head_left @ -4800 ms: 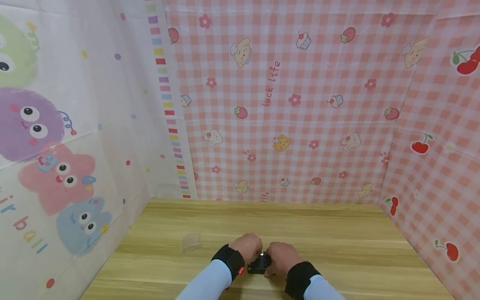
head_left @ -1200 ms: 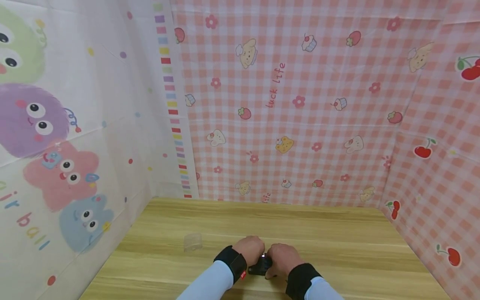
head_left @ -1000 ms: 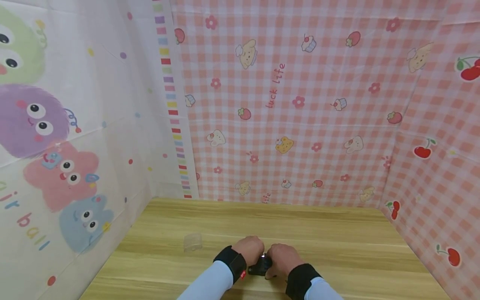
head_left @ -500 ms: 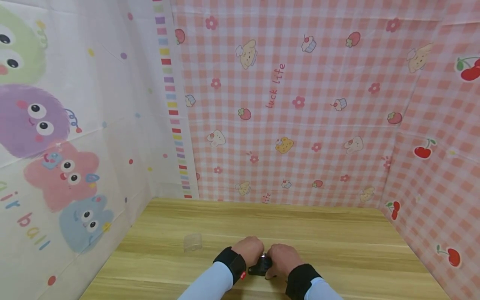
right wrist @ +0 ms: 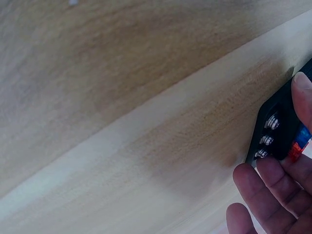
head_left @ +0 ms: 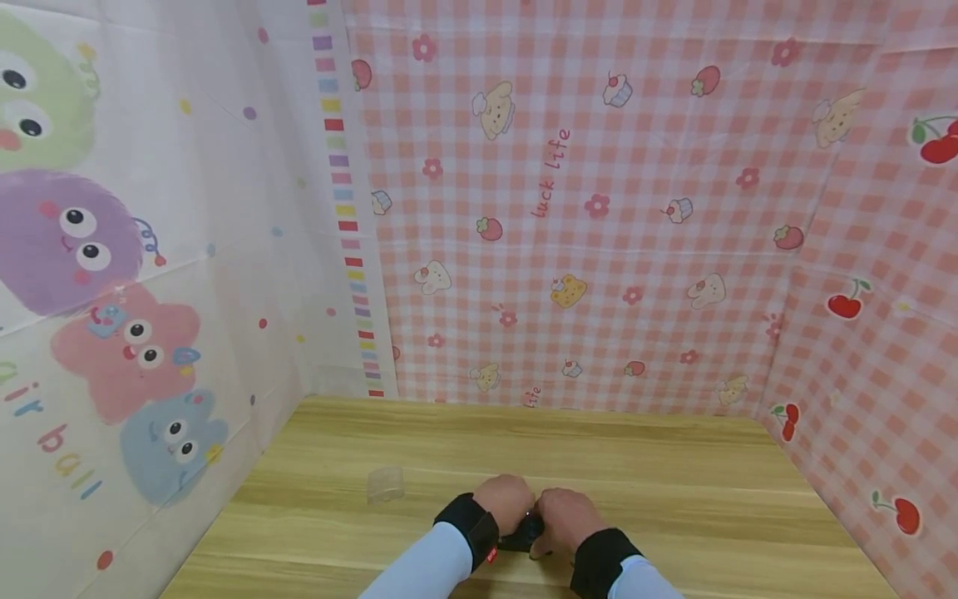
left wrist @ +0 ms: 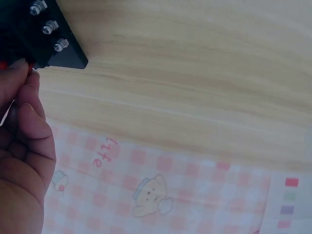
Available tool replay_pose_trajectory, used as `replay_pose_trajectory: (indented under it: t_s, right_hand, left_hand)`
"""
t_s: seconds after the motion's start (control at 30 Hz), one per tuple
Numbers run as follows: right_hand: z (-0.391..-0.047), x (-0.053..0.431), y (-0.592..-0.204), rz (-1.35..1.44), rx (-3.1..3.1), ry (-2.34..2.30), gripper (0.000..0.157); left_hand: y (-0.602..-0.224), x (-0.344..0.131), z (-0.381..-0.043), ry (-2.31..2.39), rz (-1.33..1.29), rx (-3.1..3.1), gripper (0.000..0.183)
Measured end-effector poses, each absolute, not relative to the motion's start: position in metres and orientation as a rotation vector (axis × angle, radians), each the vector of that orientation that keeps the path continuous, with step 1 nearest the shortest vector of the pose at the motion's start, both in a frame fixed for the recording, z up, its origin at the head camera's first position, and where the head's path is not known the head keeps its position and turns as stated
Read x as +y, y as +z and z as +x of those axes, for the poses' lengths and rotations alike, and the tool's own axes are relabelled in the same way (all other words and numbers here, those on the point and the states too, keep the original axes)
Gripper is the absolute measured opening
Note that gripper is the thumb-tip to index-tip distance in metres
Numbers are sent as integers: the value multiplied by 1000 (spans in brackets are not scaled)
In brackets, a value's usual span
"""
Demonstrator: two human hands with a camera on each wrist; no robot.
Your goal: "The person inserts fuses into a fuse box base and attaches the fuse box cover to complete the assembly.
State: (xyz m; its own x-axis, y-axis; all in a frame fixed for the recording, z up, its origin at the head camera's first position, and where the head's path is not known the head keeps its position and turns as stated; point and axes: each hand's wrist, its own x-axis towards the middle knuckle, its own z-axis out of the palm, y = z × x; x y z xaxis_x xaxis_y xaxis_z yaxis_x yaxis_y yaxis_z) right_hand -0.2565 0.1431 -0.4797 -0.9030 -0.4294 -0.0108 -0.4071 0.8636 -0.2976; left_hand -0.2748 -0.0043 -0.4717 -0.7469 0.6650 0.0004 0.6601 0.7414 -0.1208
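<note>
Black block (left wrist: 34, 36): resting on the counter (head_left: 674, 466) between the person's 2 hands, which hide much of it from here.
Screws (left wrist: 50, 27): 3 silver ones in a row along the block's edge, as the left wrist view has it.
Left hand (head_left: 503, 502): thumb and forefinger pinching a small red part (left wrist: 30, 68) at the block.
Right hand (head_left: 569, 520): gripping the block, thumb on 1 side, fingers (right wrist: 258, 190) against the other.
Blue piece (right wrist: 303, 136): near the right fingertips, touching a bit of red; whether that is the pinched part, I can't tell.
Clear piece (head_left: 385, 484): lying on the counter off to the person's left, well apart from the hands.
Wrists: 1 black strap (head_left: 466, 528) on each, below pale blue sleeves (head_left: 427, 566).
Backdrop: pink checked cloth (head_left: 651, 158) behind the counter, white cartoon-printed cloth (head_left: 247, 208) at left.
</note>
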Motion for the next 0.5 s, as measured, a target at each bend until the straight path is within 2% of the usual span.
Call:
replay_pose_trajectory:
  t_s: [0.5]
  right_hand:
    - [-258, 143, -479, -670, 2944, -422, 29]
  left_hand:
    - [-473, -8, -275, 98, -1054, -2954, 14]
